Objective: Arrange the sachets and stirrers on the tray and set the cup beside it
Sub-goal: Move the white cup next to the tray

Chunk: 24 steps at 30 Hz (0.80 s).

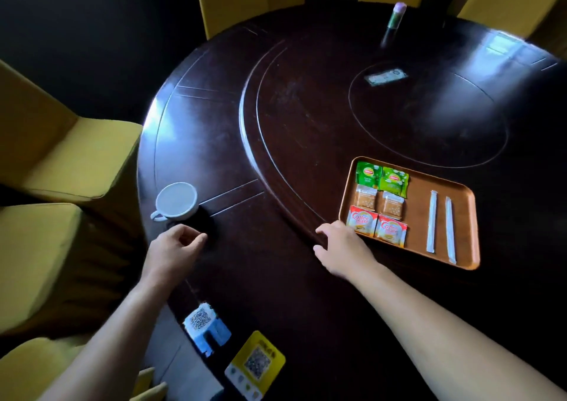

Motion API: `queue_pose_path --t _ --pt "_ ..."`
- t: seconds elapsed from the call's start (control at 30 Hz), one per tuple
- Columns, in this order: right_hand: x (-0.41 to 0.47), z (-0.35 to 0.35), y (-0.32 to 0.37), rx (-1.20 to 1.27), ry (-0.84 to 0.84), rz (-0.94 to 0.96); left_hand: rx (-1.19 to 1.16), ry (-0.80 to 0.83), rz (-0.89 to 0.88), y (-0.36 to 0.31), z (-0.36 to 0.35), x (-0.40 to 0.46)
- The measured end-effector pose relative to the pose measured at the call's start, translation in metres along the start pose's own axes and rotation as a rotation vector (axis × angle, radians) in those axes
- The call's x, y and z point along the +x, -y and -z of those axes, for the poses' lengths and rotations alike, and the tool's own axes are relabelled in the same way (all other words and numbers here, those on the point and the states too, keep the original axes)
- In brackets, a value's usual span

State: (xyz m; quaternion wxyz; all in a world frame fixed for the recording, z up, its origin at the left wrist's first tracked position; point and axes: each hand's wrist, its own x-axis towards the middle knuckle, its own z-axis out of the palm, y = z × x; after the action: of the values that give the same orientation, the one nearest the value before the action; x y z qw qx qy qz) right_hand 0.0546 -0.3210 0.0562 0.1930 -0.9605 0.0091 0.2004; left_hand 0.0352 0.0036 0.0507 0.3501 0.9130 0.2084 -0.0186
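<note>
An orange-brown tray [460, 216] lies on the dark round table at the right. On its left half sit two green tea sachets [382, 180], two tan sachets [379, 201] and two red-and-white creamer sachets [376, 226], in paired rows. Two wrapped white stirrers [440, 222] lie side by side on the tray's right half. A white cup [176, 200] stands near the table's left edge, handle toward me. My left hand [175, 247] hovers just below the cup, fingers loosely curled, holding nothing. My right hand [340, 247] rests at the tray's near-left corner, fingers spread.
Yellow chairs [61, 143] ring the table on the left and at the back. A small bottle [397, 14] stands at the far side, and a card [386, 76] lies at the inner disc's centre. Two QR-code stands, blue [205, 328] and yellow [256, 364], sit at the near edge.
</note>
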Motion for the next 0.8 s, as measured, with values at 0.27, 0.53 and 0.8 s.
queue_pose_path --t 0.27,0.53,0.8 --pt "0.026 -0.023 0.055 -0.279 -0.038 0.083 0.073 -0.034 0.094 0.049 0.034 0.050" --pt "0.036 -0.030 0.074 -0.357 -0.021 0.057 0.150 0.003 0.010 0.060 0.034 0.078" --pt "0.036 -0.031 0.067 -0.427 -0.009 0.081 0.200 0.028 0.028 0.066 0.029 0.099"
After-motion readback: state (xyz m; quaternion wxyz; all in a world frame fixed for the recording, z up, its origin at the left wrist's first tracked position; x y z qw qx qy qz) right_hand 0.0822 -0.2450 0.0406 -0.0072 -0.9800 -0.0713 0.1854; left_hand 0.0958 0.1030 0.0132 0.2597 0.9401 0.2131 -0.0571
